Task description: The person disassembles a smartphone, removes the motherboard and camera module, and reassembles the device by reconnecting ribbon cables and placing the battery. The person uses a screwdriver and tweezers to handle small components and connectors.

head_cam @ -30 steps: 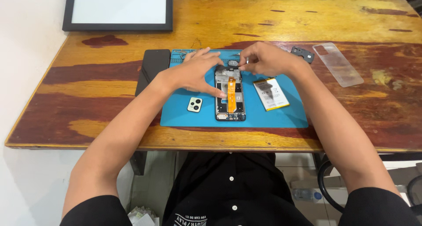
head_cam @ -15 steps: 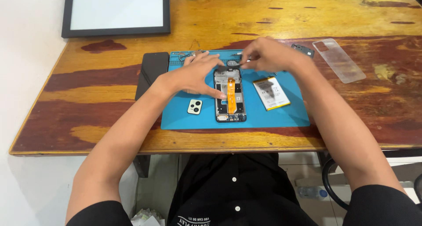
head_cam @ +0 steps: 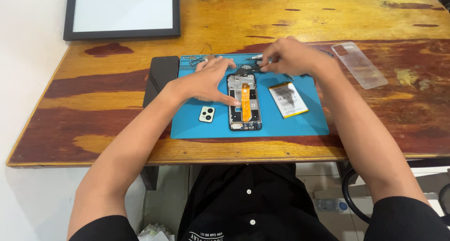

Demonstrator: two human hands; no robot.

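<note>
Pinched together at the right hand point(head_cam: 290, 58): a grip closed on a thin dark piece point(head_cam: 251, 71) at the top end of the opened smartphone with its back cover off point(head_cam: 244, 105); too small to tell tool from part. Spread flat at the left hand point(head_cam: 208, 84): no closed grip, fingers apart, fingertips pressing beside and against the phone's left edge, holding it down.

Judged as the step in hand: freeing or seating a small component at the phone's upper end, with the body steadied. Calls next for a slow, fine movement at the pinch, steady downward pressure on the left, and care near the orange flat ribbon cable point(head_cam: 245, 96) down the middle.

Lying face down near the centre of the blue rubber work mat point(head_cam: 300, 124), long axis straight away from the wearer, upper end toward the far side of the desk, lower end toward the near edge.

Just right of the phone, apart from it: a flat white battery with yellow edging point(head_cam: 288, 99), slightly turned. Just left: a small pale square camera cover point(head_cam: 206, 114). Against the mat's left edge: a black rectangular slab point(head_cam: 161, 79). Well to the right on the worn wooden desk point(head_cam: 93, 128): a clear plastic phone case point(head_cam: 360, 65). At the far left corner: a black-framed white panel point(head_cam: 122, 11).
</note>
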